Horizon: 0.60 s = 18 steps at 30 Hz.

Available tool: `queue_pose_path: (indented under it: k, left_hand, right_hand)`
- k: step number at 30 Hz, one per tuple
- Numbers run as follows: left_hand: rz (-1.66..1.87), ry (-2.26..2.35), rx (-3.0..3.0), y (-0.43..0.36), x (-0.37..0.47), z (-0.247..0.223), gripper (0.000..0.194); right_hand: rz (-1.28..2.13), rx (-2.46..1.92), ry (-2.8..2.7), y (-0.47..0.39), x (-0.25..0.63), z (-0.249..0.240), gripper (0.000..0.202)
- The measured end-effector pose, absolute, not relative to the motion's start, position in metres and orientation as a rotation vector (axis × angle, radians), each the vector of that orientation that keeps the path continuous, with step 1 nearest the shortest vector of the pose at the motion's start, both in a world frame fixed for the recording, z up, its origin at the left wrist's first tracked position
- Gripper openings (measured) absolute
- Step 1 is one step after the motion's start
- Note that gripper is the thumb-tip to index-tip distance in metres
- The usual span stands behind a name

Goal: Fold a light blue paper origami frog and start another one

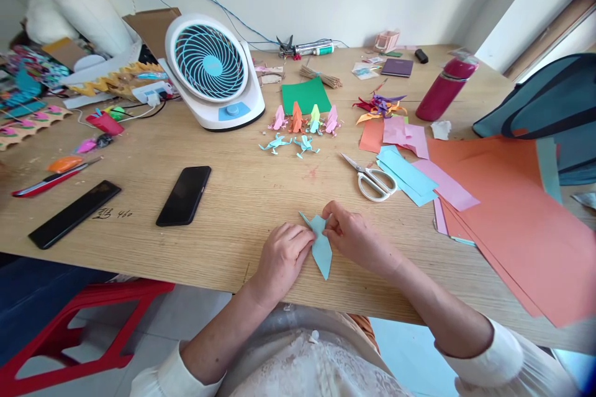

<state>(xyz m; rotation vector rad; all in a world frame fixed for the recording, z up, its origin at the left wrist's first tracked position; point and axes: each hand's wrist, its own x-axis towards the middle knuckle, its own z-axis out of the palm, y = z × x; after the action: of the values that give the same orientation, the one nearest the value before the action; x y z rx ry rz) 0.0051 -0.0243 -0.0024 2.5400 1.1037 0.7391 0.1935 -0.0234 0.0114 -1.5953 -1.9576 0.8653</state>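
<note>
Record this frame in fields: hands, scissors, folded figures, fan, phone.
Left hand: touching left edge of light-blue folded paper
Right hand: pinching that paper's upper right
Scissors: white-handled, on the table beyond the right hand
Back row: four folded figures, two pink, one orange, one pale green
Front row: two light-blue figures
Fan: left of the figures
Phone: black, left of the left hand

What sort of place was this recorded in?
Most likely a paper-craft workspace, though whether at home or in a workshop I cannot tell. Small folded paper figures stand on the wooden table, with scissors nearby and a light-blue folded paper between the person's hands.
</note>
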Motion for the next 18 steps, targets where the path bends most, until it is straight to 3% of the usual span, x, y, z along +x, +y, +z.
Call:
queue_pose_path:
  k: [7, 13, 18]
  left_hand:
    - [0.575, 0.919, 2.911, -0.029, -0.007, -0.005, 0.027]
    - [0.387, 0.701, 3.086, -0.024, -0.016, -0.003, 0.034]
    - [0.384, 0.657, 3.105, -0.024, -0.015, 0.000, 0.034]
  right_hand:
    - [0.721, -1.660, -1.991, -0.025, 0.194, 0.005, 0.034]
    - [0.507, -1.662, -2.197, -0.028, 0.191, 0.014, 0.012]
    - [0.270, -1.509, -2.470, -0.046, 0.194, 0.012, 0.019]
